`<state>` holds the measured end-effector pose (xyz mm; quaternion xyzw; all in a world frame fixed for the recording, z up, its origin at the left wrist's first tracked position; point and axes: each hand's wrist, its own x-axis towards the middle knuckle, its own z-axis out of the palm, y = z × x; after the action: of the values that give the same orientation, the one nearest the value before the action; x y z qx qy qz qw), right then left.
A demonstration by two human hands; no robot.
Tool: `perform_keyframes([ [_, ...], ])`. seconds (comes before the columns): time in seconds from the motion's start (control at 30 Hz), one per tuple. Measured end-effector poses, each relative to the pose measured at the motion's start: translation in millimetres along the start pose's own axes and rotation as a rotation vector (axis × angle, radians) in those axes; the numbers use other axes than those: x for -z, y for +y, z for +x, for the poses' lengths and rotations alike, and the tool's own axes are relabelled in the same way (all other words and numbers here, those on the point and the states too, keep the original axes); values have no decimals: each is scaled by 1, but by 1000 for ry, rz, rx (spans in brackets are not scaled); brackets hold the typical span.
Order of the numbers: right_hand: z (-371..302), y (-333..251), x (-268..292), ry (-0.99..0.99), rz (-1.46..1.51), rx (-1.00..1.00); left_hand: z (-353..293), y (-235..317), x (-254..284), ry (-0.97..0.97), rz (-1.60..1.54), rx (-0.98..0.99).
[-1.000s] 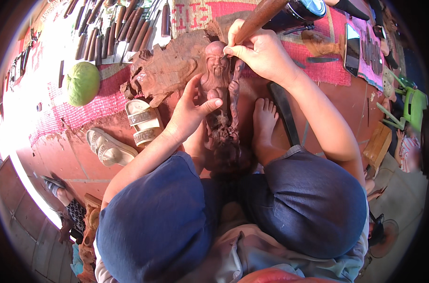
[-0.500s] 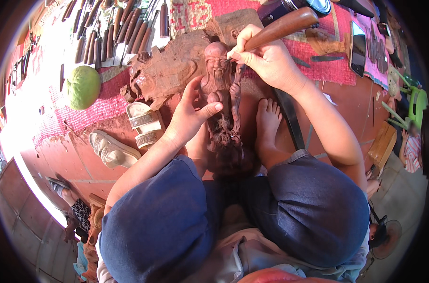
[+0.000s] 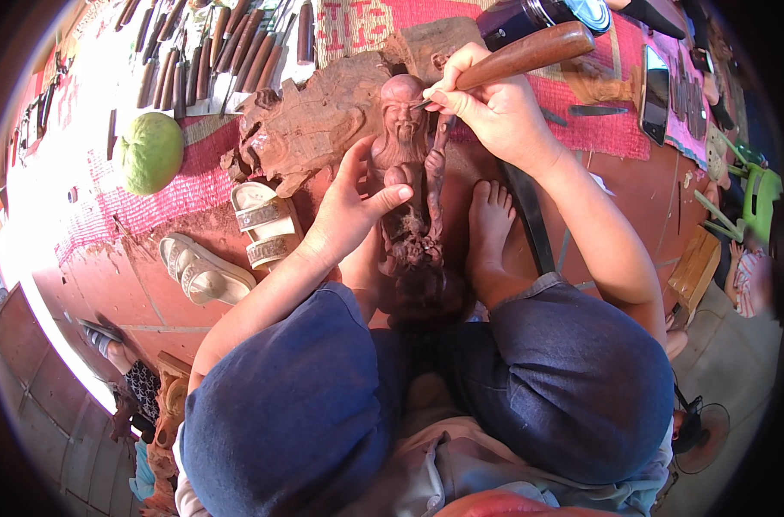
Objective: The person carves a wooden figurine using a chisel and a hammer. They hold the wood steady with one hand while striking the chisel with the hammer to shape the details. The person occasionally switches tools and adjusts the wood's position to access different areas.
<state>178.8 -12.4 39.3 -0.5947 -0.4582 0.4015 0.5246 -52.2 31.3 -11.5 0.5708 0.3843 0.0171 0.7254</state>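
Observation:
A reddish-brown wooden figurine (image 3: 406,155) of a bearded old man with a staff stands between my feet, leaning back against a rough slab of wood (image 3: 323,116). My left hand (image 3: 349,202) is wrapped round its side at chest height, thumb across the front. In my right hand (image 3: 495,108) is a carving chisel (image 3: 530,56) with a thick, glossy brown wooden handle pointing up and right. Its thin metal tip reaches the side of the figurine's face, by the eye. Whether the tip touches the wood I cannot tell. The figurine's base is in shadow.
Many wooden-handled carving tools (image 3: 211,65) lie at the far left beside a green round fruit (image 3: 150,153). Sandals (image 3: 204,271) rest on the tiles left of my leg. A phone (image 3: 655,93) lies far right, near a dark jar (image 3: 517,21) and a green plastic chair (image 3: 761,194).
The chisel and my right hand have shifted very slightly right, and the figurine's head sits slightly further right in view. Both hands keep their grip.

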Motion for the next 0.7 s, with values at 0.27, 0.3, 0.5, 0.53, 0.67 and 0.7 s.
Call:
perform_keyframes([
  [0.27,5,-2,2,-75,-177,81,-3,8,-4,-2,-35,0],
  [0.3,7,-3,4,-112,-201,80,-4,10,-4,-9,-67,1],
  [0.5,24,-13,6,-204,-351,-3,0,4,-3,17,-20,30],
  [0.53,24,-12,7,-205,-344,-4,1,7,-4,9,-41,27],
  [0.67,28,-19,6,-205,-532,144,-3,17,-4,-14,-80,31],
  [0.7,27,-26,7,-241,-352,143,-3,12,-3,-7,-69,13],
])
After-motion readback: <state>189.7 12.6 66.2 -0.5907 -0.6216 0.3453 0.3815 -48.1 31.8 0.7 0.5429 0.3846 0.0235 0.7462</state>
